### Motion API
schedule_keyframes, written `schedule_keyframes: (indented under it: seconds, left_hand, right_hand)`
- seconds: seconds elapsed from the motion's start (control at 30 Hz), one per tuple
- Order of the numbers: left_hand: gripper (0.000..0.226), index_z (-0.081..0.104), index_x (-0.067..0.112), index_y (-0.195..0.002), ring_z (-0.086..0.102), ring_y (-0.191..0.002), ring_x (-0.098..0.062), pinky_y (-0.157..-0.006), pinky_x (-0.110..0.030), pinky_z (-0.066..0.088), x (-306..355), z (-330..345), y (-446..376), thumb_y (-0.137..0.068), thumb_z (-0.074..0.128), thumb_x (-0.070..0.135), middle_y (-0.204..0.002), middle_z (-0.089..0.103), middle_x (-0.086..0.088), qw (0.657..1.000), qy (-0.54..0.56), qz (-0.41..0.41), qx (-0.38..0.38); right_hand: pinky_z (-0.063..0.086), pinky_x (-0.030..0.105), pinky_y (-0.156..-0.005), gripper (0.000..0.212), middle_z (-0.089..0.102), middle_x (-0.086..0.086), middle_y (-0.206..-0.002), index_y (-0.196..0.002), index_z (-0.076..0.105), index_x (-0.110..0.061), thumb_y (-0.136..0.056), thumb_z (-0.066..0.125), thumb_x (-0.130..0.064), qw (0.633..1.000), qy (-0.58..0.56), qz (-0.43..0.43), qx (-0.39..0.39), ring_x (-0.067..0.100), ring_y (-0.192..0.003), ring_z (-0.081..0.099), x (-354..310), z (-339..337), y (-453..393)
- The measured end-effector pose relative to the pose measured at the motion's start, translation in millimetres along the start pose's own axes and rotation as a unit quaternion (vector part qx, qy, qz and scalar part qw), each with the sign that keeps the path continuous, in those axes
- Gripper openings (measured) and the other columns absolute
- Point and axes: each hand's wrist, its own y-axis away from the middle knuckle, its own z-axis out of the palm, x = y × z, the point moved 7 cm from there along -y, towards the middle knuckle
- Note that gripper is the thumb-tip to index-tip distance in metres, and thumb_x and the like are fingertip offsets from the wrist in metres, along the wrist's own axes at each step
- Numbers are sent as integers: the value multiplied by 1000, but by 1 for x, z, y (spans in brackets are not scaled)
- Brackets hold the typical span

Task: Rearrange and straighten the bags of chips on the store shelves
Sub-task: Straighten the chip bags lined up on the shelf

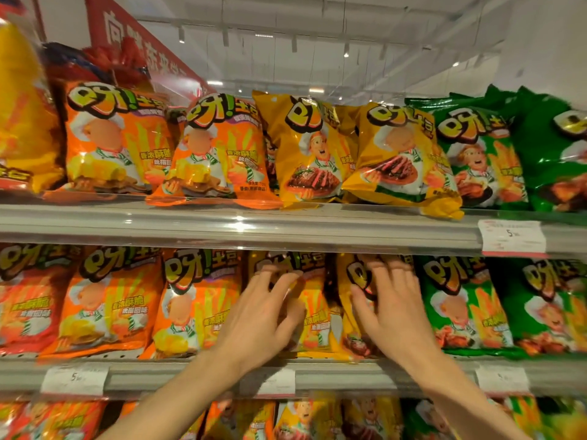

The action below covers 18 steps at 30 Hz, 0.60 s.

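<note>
Store shelves [241, 223] stacked three tiers high carry rows of chip bags, orange at left, yellow in the middle, green [460, 300] at right. On the top tier a yellow bag [400, 160] leans forward, its lower corner hanging over the shelf edge. On the middle tier, the person's left hand [263, 315] lies spread on one yellow bag [314, 312], fingers nearly straight, gripping nothing. The right hand [394, 306] presses flat against the neighbouring yellow bag [352, 312], fingers extended and apart. White price tags [513, 235] sit on the shelf rails.
</note>
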Motion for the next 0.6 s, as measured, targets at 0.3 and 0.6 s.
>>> schedule_keyframes:
  seconds: [0.3, 0.6]
  left_hand:
    - [71, 20, 45, -148, 45, -131, -27, -104, -31, 42, 71, 57, -44, -91, 60, 56, -142, 37, -8, 982, 140, -68, -106]
    - [72, 41, 21, -141, 45, -125, -23, -97, -29, 42, 75, 78, -59, -84, 73, 48, -122, 47, -3, 972, 133, -142, -131]
  right_hand:
    - [34, 32, -107, 82, 35, 8, -154, -155, 17, -22, -92, 58, -53, 970, -56, 107, -213, 24, -141, 34, 89, -15, -3]
    - [42, 42, -110, 98, 29, -17, -156, -147, 6, -61, -69, 66, -67, 942, -243, 73, -220, 9, -141, 36, 99, 5, -6]
